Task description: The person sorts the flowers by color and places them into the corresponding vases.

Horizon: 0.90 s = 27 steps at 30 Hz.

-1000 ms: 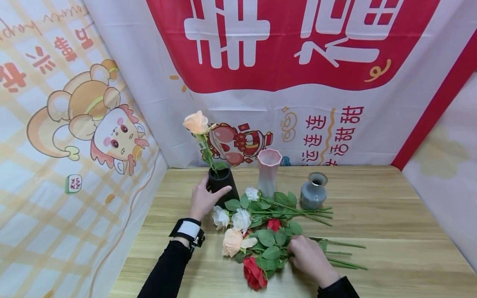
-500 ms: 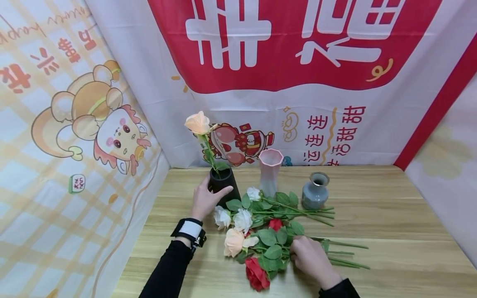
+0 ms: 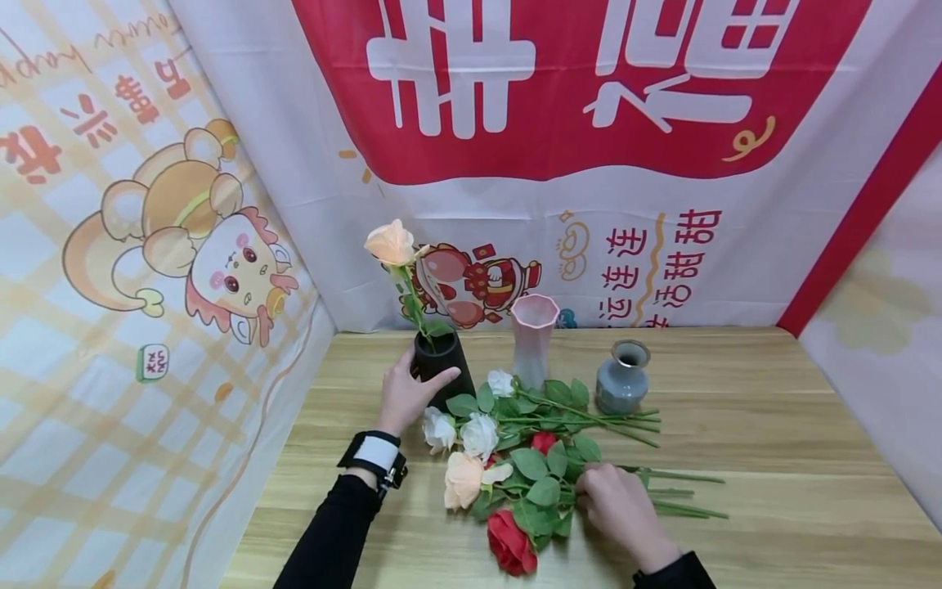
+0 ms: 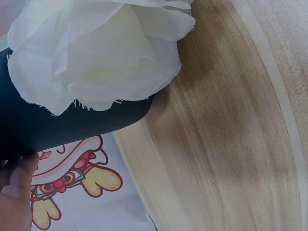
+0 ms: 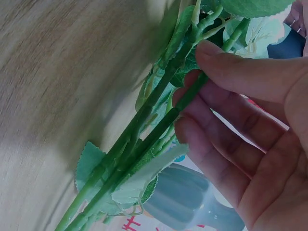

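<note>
My left hand point(image 3: 406, 396) grips the black vase point(image 3: 441, 366), which holds one peach rose point(image 3: 389, 242) upright. In the left wrist view the black vase point(image 4: 57, 125) sits behind a white rose point(image 4: 96, 48), with my fingertips point(image 4: 17, 187) on it. Several artificial roses lie in a pile point(image 3: 515, 458) on the wooden table point(image 3: 773, 458): white, peach and red blooms point(image 3: 511, 542). My right hand point(image 3: 616, 507) rests on the pile and pinches green stems point(image 5: 159, 125) between thumb and fingers.
A pink vase point(image 3: 533, 337) and a grey-blue vase point(image 3: 621, 378) stand behind the pile, the grey-blue vase point(image 5: 183, 202) also showing behind my right hand. Printed banners point(image 3: 574, 123) wall the table at back and left. Bare wood lies to the right.
My right hand has shifted slightly up and right among the stems, and the red and peach roses moved a little with it. The left hand stays on the black vase.
</note>
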Available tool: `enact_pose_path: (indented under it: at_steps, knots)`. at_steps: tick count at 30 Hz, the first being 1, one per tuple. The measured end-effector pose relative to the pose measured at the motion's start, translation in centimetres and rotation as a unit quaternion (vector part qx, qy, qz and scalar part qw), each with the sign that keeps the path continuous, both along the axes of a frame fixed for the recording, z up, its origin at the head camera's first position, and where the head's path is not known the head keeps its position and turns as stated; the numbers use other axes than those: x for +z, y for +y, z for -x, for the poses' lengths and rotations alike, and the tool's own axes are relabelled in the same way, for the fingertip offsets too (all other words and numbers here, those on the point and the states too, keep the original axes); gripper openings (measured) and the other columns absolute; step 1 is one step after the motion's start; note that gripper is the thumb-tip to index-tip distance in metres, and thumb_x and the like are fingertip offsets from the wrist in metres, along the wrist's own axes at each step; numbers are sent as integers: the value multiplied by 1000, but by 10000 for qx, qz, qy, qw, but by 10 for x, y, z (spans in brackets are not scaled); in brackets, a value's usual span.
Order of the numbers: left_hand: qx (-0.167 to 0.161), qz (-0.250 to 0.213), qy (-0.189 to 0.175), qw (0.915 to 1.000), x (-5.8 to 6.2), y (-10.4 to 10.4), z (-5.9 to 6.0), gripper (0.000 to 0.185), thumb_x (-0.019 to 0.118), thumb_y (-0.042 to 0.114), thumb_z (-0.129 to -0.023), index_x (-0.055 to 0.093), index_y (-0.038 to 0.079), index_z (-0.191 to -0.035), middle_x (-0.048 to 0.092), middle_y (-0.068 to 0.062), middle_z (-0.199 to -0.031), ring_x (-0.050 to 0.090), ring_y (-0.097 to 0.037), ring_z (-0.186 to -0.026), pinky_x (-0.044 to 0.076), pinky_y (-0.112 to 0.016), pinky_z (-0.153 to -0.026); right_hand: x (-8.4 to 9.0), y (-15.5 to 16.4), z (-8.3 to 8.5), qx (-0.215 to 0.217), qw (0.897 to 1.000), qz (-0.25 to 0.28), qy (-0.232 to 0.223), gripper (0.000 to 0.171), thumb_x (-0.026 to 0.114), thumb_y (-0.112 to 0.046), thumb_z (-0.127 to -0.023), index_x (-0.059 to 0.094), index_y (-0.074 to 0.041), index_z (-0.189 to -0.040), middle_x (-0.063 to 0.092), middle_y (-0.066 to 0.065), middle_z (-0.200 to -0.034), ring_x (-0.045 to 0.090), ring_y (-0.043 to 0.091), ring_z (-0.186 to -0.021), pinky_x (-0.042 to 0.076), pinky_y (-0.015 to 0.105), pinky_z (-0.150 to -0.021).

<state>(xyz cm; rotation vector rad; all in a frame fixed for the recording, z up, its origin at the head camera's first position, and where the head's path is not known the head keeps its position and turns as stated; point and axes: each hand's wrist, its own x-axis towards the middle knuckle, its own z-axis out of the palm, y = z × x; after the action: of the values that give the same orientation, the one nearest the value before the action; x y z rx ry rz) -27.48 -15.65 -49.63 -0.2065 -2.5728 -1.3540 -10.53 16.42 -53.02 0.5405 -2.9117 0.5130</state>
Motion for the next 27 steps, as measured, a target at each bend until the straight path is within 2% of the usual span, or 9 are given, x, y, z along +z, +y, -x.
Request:
enact_pose_path:
  at_steps: [7,11,15,20,27]
  knots:
    - [-31,-68,159,9998,0,0,3,80,77,66,-71,56,23,-135,63,-7,-125,59,-24,-112,48,-47,-90,6,1,0,-105,9999,57,-3,25,80,4,-69,69,-18,-63,56,-8,-66,59,13,-61,47,31,-51]
    - [-51,-76,244,9997,0,1,5,75,78,65,-72,57,25,-131,65,-5,-120,61,-22,-107,49,-45,-87,9,1,0,-180,9998,-18,40,26,79,4,-72,69,-19,-63,53,-11,-66,58,12,-61,46,29,-51]
    - [-95,-97,251,9996,1,1,4,74,79,64,-72,58,24,-130,66,-5,-118,62,-21,-105,50,-44,-86,12,1,0,-233,9997,-58,103,23,77,4,-74,72,-17,-67,56,-10,-68,60,12,-63,48,29,-54]
    - [-136,-230,169,9995,0,2,2,75,79,62,-71,57,24,-131,66,-5,-119,62,-20,-107,51,-45,-88,17,2,-1,-194,9993,31,316,19,77,5,-72,74,-14,-71,59,-7,-71,61,13,-64,49,29,-53]
    - [-107,-178,172,9996,-1,0,1,75,79,62,-73,56,24,-134,65,-6,-122,61,-21,-108,49,-45,-89,23,3,-2,-228,9977,105,636,18,82,1,-73,73,-14,-73,54,-10,-71,57,8,-62,46,25,-52]
